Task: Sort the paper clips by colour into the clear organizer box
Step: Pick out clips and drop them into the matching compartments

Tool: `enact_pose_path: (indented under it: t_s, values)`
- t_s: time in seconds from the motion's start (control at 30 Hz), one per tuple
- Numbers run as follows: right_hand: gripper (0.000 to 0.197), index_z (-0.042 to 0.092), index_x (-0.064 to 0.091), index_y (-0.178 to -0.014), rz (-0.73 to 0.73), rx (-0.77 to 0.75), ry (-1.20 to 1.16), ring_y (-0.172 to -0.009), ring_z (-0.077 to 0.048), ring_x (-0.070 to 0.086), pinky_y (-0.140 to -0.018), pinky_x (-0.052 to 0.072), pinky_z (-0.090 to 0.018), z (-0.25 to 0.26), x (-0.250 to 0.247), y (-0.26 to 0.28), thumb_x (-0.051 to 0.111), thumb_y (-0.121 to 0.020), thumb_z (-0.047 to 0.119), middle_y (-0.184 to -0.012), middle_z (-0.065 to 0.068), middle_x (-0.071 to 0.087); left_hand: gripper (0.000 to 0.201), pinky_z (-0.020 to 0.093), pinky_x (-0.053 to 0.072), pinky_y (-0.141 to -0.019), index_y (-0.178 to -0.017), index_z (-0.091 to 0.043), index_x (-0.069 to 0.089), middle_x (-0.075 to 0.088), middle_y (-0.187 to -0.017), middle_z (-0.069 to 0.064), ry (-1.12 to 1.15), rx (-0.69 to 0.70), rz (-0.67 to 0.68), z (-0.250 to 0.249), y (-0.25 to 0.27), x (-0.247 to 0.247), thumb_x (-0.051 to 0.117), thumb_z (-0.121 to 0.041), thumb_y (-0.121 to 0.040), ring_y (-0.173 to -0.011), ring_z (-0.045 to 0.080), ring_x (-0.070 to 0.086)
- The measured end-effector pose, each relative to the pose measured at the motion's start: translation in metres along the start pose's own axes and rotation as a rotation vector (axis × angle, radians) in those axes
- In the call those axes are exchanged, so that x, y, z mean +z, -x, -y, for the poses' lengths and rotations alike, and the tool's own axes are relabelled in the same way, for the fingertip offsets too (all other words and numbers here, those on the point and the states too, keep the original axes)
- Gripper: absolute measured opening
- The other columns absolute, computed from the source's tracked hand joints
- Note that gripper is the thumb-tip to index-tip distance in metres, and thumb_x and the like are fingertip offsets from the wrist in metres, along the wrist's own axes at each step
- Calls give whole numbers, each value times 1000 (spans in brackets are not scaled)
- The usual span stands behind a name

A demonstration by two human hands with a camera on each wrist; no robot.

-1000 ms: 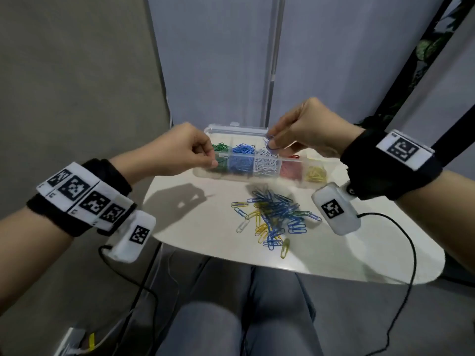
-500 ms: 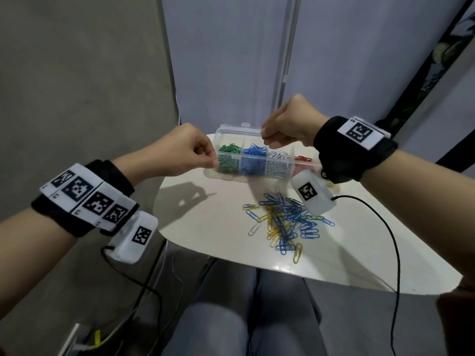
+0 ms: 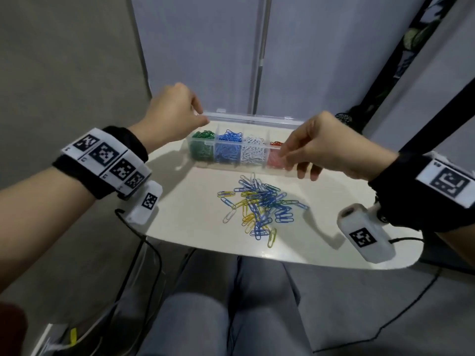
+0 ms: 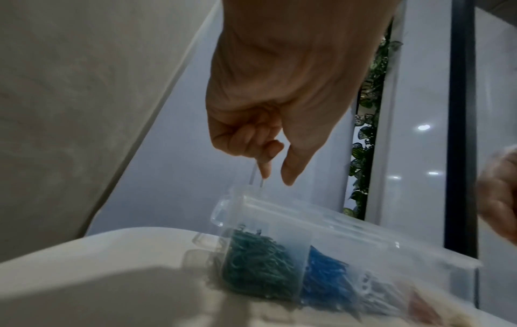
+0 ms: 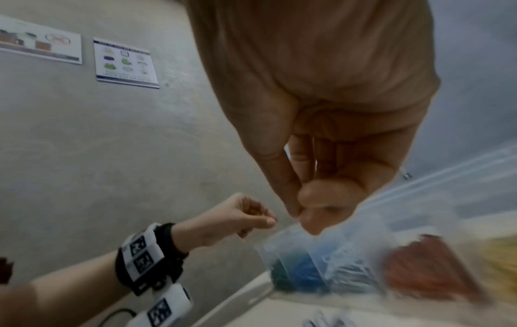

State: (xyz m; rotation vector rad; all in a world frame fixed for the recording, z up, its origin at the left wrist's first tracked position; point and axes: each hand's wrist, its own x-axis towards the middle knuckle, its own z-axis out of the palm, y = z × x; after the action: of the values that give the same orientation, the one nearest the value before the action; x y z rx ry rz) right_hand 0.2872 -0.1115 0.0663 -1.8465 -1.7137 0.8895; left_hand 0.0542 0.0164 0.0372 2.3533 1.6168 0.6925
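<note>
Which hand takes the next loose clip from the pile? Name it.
Right. The right hand is at the organizer box front, nearer the loose clips; the left hand pinches the lid.

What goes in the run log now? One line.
left hand pinches lid | right hand grips organizer box rim | loose paper clips piled on table

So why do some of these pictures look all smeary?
Right wrist view: the organizer box is motion-blurred and the right hand fills the frame. Left wrist view: dim, the left hand shaded, clips soft. Head view: sharp, wide-angle bent edges.
</note>
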Motion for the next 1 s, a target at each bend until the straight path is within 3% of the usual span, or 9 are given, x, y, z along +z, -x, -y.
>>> enact_pose_path:
  t_s: [0.1, 0.23, 0.37, 0.47, 0.57, 0.7, 0.8, 0.87, 1.0]
  values:
    - [9, 4, 72, -73, 37, 42, 140, -43, -13, 51, -38, 45, -23, -27, 1, 5, 74, -72, -5, -58, -10, 61, 20, 26, 38, -58, -88, -13, 67, 52, -56, -7, 184, 205, 39, -22, 18, 3, 77, -26, -77, -51, 5, 47]
    - [16, 15, 68, -64, 111, 90, 355, -46, -5, 48, -44, 39, -15, -53, 12, 12, 82, -65, 8, -57, 3, 61, 21, 26, 36, -55, -86, -23, 67, 51, -57, -11, 149, 446, 289, -58, 51, 16, 79, -36, -74, -53, 0, 48]
    - [14, 15, 68, -66, 104, 98, 427, -50, -4, 50, -44, 38, -12, -60, 19, 16, 82, -67, 13, -57, 7, 61, 36, 28, 43, -66, -99, -27, 62, 63, -83, -14, -78, 525, 508, -75, 65, 43, 73, -52, -74, -74, 5, 53]
    - [9, 12, 70, -64, 67, 71, 445, -45, -4, 49, -44, 38, -14, -62, 22, 16, 75, -69, 6, -50, 6, 59, 47, 30, 43, -66, -105, -25, 60, 62, -96, -11, -185, 577, 506, -79, 68, 59, 70, -59, -73, -84, 10, 52]
    - [16, 14, 67, -59, 69, 72, 477, -45, -7, 50, -47, 41, -21, -62, 23, 16, 72, -70, 4, -51, 4, 60, 45, 30, 39, -62, -98, -22, 60, 58, -92, -7, -218, 582, 491, -85, 68, 68, 69, -58, -74, -83, 14, 52]
    - [21, 15, 62, -55, 44, 61, 535, -51, -14, 52, -50, 43, -24, -62, 25, 17, 70, -71, 5, -54, 1, 60, 24, 29, 39, -62, -86, -21, 63, 57, -81, -8, -157, 581, 487, -91, 66, 76, 71, -42, -79, -79, 15, 52]
    - [12, 13, 64, -64, 13, 10, 597, -64, -21, 53, -53, 38, -26, -58, 26, 19, 68, -73, 8, -62, -2, 58, 14, 27, 39, -63, -85, -20, 67, 56, -76, -8, -105, 558, 508, -91, 63, 77, 74, -30, -79, -75, 14, 52]
    - [2, 9, 68, -72, 5, -16, 616, -69, -24, 53, -59, 37, -25, -56, 26, 20, 67, -74, 8, -68, -4, 58, 12, 22, 38, -63, -86, -17, 72, 58, -72, -9, -39, 519, 530, -90, 60, 76, 76, -24, -77, -70, 10, 52]
    - [6, 11, 67, -80, -18, -90, 625, -71, -21, 48, -64, 38, -26, -59, 28, 17, 64, -75, 11, -76, -3, 57, 14, 6, 40, -57, -85, -12, 75, 66, -71, -8, 200, 356, 583, -86, 53, 67, 80, -17, -74, -63, -2, 57]
